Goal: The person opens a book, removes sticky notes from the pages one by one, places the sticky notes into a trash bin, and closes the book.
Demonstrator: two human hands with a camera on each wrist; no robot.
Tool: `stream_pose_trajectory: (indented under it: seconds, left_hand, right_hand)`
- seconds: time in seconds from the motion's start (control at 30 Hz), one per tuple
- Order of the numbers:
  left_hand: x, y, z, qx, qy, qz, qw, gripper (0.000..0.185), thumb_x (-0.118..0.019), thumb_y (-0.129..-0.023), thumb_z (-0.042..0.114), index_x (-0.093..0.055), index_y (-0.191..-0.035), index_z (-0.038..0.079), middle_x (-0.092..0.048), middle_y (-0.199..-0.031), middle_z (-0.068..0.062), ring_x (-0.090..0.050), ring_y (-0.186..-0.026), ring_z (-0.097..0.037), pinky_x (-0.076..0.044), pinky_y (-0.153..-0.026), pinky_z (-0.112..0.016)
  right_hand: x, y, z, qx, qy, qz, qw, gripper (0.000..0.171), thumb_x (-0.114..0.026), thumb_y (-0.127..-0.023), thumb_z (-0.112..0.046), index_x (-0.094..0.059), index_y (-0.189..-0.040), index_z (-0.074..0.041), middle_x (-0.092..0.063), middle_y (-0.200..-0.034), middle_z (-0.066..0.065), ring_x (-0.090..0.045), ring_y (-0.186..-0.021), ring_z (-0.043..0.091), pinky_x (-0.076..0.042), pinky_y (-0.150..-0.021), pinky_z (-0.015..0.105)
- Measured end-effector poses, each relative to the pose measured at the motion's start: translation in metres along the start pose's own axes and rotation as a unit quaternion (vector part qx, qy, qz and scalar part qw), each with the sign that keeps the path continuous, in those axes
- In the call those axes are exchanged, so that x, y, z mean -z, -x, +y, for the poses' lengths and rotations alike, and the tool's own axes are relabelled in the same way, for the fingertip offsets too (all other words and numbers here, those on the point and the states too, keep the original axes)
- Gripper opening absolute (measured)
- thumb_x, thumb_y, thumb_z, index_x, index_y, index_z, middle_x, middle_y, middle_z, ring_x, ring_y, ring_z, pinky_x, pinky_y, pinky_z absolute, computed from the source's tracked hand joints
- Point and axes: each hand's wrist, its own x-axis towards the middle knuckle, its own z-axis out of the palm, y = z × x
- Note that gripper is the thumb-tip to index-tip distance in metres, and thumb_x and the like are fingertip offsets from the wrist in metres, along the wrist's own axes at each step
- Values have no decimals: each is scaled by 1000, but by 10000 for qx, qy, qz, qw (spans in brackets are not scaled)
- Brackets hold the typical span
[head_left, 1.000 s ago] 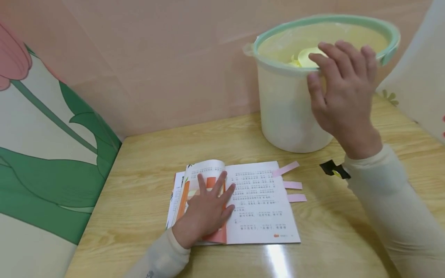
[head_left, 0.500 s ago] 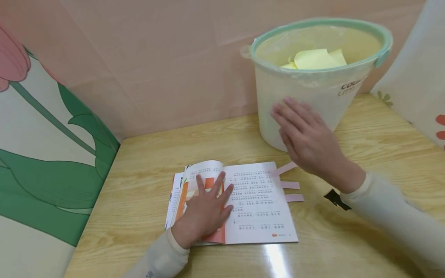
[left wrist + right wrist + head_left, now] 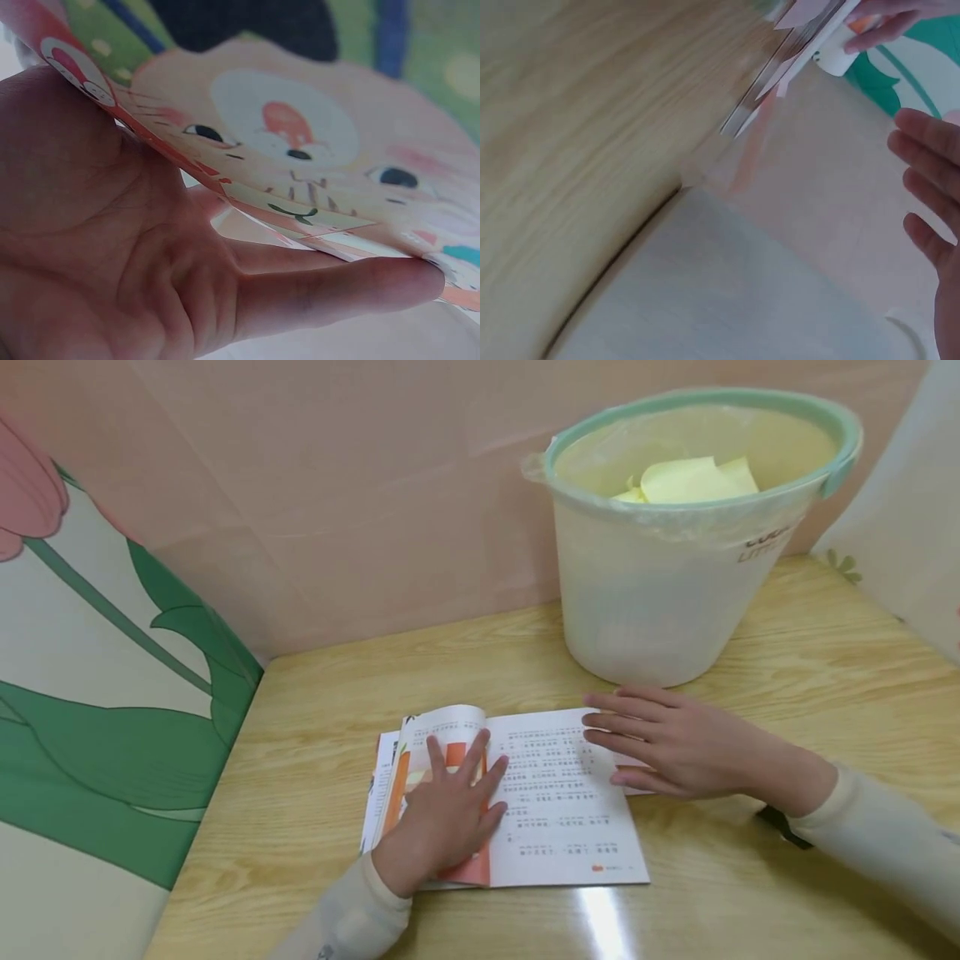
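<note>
A book [image 3: 558, 835] lies spread on the wood-grain table, its left pages curling up. My left hand [image 3: 446, 822] rests with fingers splayed across the orange illustrated left page. In the left wrist view, that palm and its fingers are against a page with a painted animal face [image 3: 300, 142]. My right hand [image 3: 686, 747] has its fingers extended over the upper right edge of the book, holding nothing. It covers most of the pink paper tabs there; part of one pink tab [image 3: 633, 779] shows below the fingers. The right wrist view has the tabs at the book's edge.
Behind the right page stands a whitish bin [image 3: 645, 593] with a green rim and a clear liner. Pale yellow paper [image 3: 693, 481] lies inside it. A dark piece [image 3: 783, 825] shows under the right wrist. A pink-beige wall backs the table [image 3: 322, 693]; tulip-printed panel [image 3: 97, 752] at left.
My right hand has come down from the bin's rim to the book's right edge, now covering the tabs. The yellow paper in the bin is uncovered. My left hand has stayed on the page.
</note>
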Motion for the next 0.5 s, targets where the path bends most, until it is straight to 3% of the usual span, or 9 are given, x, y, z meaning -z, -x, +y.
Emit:
stream_pose_trajectory:
  seconds: [0.17, 0.27, 0.37, 0.5]
  left_hand:
    - [1, 0, 0, 12, 15, 37, 10000, 62, -39, -101, 57, -21, -158, 40, 4, -170, 5, -9, -144, -64, -54, -73, -68]
    - [1, 0, -1, 5, 47, 72, 10000, 62, -40, -101, 57, -22, -158, 39, 3, -170, 4, -10, -144, -65, -54, -72, -68]
    - [1, 0, -1, -1, 53, 85, 9999, 62, -40, -101, 56, -23, -158, 39, 2, -170, 4, -10, -144, -65, -54, -72, -68]
    - [0, 0, 0, -19, 32, 73, 10000, 62, -40, -101, 56, -23, -158, 39, 2, -170, 4, -10, -143, -65, -54, -71, -67]
  right_hand:
    - [1, -1, -8, 67, 566, 200, 9982, 57, -35, -105, -48, -70, -124, -8, -68, -131, 7, -59, -129, 25, -31, -120, 39]
    - [-1, -5, -15, -136, 582, 128, 9981, 59, -33, -105, -49, -69, -126, -8, -67, -132, 7, -58, -130, 25, -39, -111, 40]
    - [-3, -7, -20, -536, 214, -61, 9983, 56, -37, -104, -50, -65, -131, -9, -65, -136, 7, -55, -133, 26, -28, -120, 38]
    - [-3, -6, -20, -1037, -490, -428, 9925, 50, -49, -101, -47, -60, -138, -15, -59, -143, 4, -48, -137, 27, -1, -126, 27]
